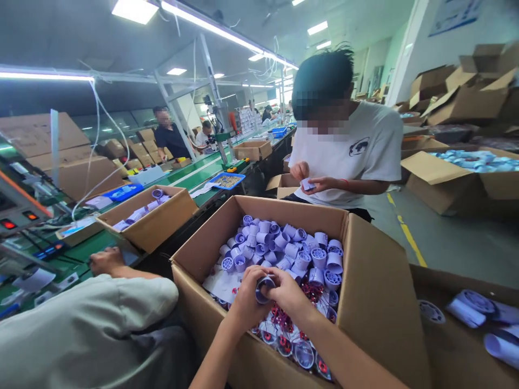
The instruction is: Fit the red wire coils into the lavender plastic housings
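Over the near part of a large open cardboard box, my left hand wraps round a short lilac plastic cup-like housing. Its round opening faces up toward me. From the other side, my right hand has its fingers closed on the housing's rim, partly reaching into the opening. Any small part between those fingertips is hidden. Many similar lilac housings lie heaped in the far half of the box. Nearer me are red parts with thin wires and clear round pieces, beside white sheet.
A co-worker in a white shirt handles a similar piece across the box. Another person's sleeve is close at left. A smaller carton stands by the green conveyor. At right, another carton holds lilac housings.
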{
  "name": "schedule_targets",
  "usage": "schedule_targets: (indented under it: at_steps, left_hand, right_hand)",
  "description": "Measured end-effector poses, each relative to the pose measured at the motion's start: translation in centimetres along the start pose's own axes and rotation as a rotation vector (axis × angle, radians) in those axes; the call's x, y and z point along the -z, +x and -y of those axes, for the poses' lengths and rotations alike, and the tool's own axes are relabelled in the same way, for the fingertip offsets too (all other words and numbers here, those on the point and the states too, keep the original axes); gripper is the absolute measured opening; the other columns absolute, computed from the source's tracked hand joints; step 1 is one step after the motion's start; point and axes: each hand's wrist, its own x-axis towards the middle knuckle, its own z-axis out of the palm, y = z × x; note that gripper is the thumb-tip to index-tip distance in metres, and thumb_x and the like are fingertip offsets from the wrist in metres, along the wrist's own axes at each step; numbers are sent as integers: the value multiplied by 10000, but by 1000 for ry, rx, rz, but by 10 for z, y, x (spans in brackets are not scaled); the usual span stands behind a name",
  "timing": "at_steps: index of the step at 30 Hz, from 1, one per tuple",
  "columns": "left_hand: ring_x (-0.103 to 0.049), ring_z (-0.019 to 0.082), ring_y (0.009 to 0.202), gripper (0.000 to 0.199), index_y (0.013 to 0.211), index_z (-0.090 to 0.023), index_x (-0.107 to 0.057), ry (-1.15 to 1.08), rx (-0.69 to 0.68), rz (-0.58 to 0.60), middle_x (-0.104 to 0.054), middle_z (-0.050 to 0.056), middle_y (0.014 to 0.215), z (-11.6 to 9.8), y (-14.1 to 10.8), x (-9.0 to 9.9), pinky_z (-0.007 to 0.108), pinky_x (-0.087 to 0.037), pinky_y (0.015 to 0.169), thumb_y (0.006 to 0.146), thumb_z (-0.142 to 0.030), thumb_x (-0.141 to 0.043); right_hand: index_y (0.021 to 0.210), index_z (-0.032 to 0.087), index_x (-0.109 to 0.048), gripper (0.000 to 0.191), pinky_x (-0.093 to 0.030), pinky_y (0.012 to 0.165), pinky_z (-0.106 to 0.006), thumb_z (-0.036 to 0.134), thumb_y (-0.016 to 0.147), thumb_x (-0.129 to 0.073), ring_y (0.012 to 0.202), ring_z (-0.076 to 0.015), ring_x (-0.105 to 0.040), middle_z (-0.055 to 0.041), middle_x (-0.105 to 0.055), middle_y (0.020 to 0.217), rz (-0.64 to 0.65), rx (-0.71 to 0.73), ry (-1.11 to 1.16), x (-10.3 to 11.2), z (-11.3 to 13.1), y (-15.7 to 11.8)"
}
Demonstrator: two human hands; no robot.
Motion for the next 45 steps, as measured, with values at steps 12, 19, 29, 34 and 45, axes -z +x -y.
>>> schedule_targets:
  at_steps: [12,19,29,34,45]
  left_hand:
    - [-586,251,948,496,1010,-237,-461,36,-43,68,-583,76,1006,7,-2,7,424,-522,799,580,-9,-559]
    - [-594,252,939,495,983,-237,-474,64,-26,120,-585,72,999,11,-1,10,430,-521,794,555,8,-522]
    - [-600,240,859,419,963,-230,-472,100,-62,30,-579,60,942,14,3,8,397,-541,714,590,-79,-590]
    - [-603,232,869,429,974,-234,-459,59,-105,23,-571,55,951,6,10,12,391,-538,732,598,-54,-557]
    - [-584,253,971,255,900,-198,-634,312,470,902,-661,56,938,43,78,3,419,-458,902,655,-129,-642]
  right_hand:
    - [758,173,-659,314,-418,671,-284,41,496,-550,791,-225,-615,-7,-700,777,-68,63,-335,0,0,3]
    - [733,168,-635,262,-378,624,-276,38,517,-564,763,-225,-612,-26,-691,765,-82,37,-520,-1,-3,6]
    - [815,164,-632,343,-442,738,-308,22,513,-551,847,-243,-630,-28,-681,825,-136,30,-264,-12,-17,14]
    - [855,170,-638,371,-460,757,-318,19,529,-545,861,-236,-631,-22,-687,832,-89,143,-251,-12,-1,7]
    - [1103,204,-614,532,-493,796,-404,538,689,-612,902,-279,-628,-116,-682,1045,-984,331,-699,153,30,-107]
